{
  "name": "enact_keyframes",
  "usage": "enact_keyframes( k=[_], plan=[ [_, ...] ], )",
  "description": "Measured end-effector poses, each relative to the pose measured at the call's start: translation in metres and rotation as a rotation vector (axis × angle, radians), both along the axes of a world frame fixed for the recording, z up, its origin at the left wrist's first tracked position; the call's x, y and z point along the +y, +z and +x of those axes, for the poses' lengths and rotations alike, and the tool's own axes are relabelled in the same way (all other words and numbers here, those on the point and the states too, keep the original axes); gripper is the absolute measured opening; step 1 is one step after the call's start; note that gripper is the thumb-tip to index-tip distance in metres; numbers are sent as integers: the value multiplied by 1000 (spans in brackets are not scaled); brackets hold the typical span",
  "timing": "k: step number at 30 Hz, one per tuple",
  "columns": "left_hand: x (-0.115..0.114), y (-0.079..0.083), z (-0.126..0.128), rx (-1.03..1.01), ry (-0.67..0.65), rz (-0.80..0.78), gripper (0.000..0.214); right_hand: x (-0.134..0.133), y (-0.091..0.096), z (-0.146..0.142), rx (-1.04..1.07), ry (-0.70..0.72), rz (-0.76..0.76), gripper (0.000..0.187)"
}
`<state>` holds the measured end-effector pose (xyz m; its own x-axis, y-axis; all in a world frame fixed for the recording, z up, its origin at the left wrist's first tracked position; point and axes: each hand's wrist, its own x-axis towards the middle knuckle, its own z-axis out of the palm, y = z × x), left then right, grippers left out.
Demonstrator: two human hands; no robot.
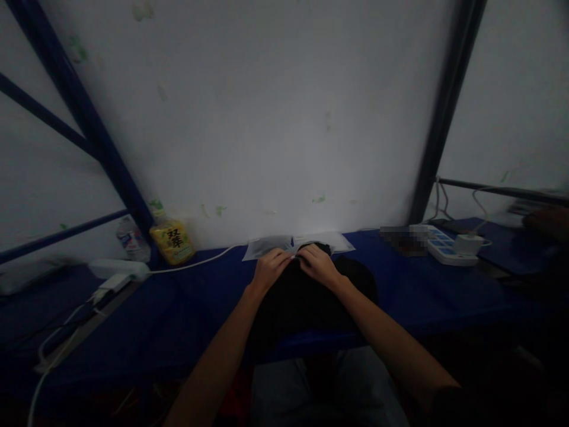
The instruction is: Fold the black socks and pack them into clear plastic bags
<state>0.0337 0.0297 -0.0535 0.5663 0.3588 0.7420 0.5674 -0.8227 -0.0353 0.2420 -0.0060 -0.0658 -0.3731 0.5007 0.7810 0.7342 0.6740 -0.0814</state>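
Note:
A dark black piece of cloth (302, 302) lies bunched on the blue table in front of me; its exact kind is too dim to make out. At its far edge my left hand (272, 264) pinches the fabric between thumb and fingers. Close beside it, nearly touching, my right hand (316, 261) grips the same edge with bent fingers. Just behind the hands, flat against the wall side, lie a translucent plastic bag (260, 246) and a white sheet or packet (342, 242).
A yellow package (174, 243) and a plastic bottle (133, 240) stand at the back left. White power strips (120, 271) with cables lie on the left, and another power strip (448, 249) on the right. Blue metal posts (106, 154) frame the wall. Another person's hand (549, 222) shows far right.

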Motion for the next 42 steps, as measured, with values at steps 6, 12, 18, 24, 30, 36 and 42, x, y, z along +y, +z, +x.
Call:
enact_keyframes(
  k=[6,12,18,24,30,36,42],
  plan=[
    [5,-4,0,6,-144,56,20,-1,-4,-3,-86,48,126,27],
    [8,-6,-2,11,-160,74,20,4,-4,-7,-112,8,191,22],
    [8,0,-3,-42,-152,2,19,2,3,-12,-157,-128,177,24],
    [6,9,-6,-83,-135,-37,21,4,7,-2,-99,-222,125,23],
    [6,11,-9,-123,-132,-83,22,9,5,4,-85,-258,110,22],
    [14,11,-18,-188,-89,-91,20,10,6,12,-94,-292,130,25],
    [16,14,-26,-227,-72,-94,19,13,7,25,-73,-379,154,22]
  ],
)
